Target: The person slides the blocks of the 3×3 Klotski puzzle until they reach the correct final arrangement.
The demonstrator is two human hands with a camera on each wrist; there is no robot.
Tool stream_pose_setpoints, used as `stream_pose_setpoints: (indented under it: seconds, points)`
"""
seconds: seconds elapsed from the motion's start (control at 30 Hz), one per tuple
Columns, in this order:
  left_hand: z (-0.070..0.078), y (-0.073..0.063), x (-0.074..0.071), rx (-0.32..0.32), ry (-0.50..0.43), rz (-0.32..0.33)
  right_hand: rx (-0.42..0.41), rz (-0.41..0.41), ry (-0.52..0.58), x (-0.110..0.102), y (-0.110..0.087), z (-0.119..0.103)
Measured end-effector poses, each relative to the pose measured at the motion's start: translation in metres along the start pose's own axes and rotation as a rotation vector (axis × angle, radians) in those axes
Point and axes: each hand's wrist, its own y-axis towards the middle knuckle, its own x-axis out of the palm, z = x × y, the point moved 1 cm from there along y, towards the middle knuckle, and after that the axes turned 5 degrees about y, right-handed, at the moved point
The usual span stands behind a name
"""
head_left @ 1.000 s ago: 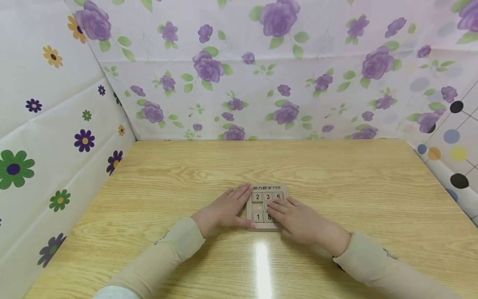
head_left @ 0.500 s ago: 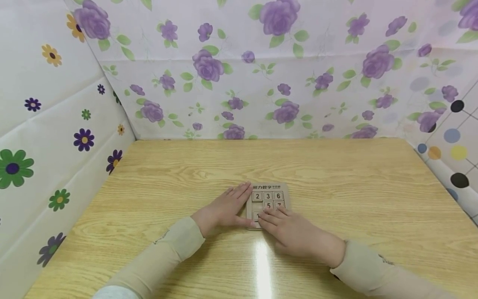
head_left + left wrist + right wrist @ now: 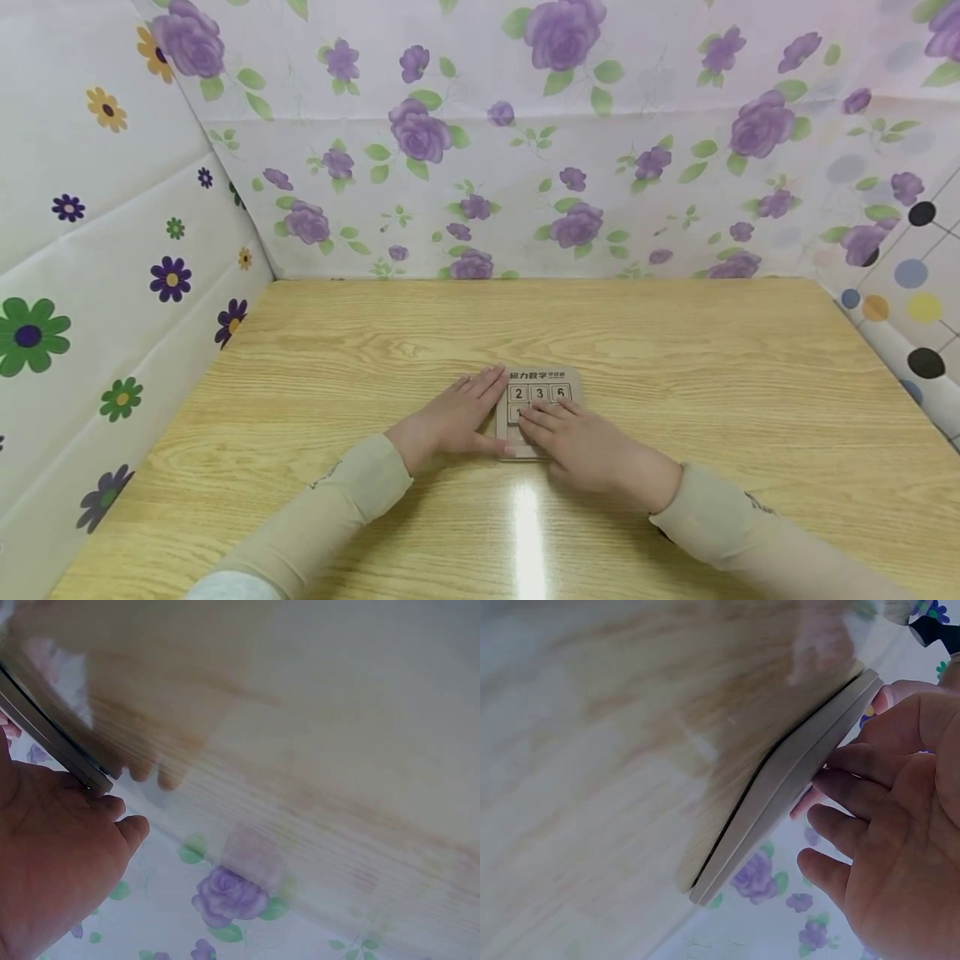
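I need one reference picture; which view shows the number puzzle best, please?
The head view shows the number puzzle best: its numbered face is visible, though the right hand covers part. Both wrist views show it edge-on, cut off in the left.

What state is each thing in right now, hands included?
Number board: flat on the table, bottom-left slot open
Tile 2, tile 3, tile 6: top row, numbers readable
Tile 1: directly below tile 2, partly covered
Other tiles: hidden by the right hand
Left hand: open, thumb and fingers at the board's left side
Right hand: open, fingers over the tiles
Wooden table: shiny, reflecting light
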Motion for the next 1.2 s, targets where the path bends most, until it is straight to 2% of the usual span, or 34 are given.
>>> stream_pose_setpoints:
  seconds: [0.13,0.4,0.93,1.07,1.2]
  points:
    - [0.0,0.001,0.0,-0.005,0.005,-0.005,0.007,-0.015,0.004,0.0,0.0,0.001]
    - [0.0,0.002,0.002,-0.003,0.0,-0.005,-0.02,0.017,-0.044,-0.002,-0.013,-0.002]
    - [0.0,0.002,0.0,0.002,-0.007,0.002,0.015,0.061,-0.035,-0.007,-0.039,-0.001]
    - [0.001,0.001,-0.001,-0.004,-0.008,0.003,-0.01,0.078,-0.052,-0.007,-0.04,0.001]
    - [0.001,0.0,-0.002,-0.003,-0.005,0.002,-0.028,0.062,-0.027,-0.004,-0.039,0.0]
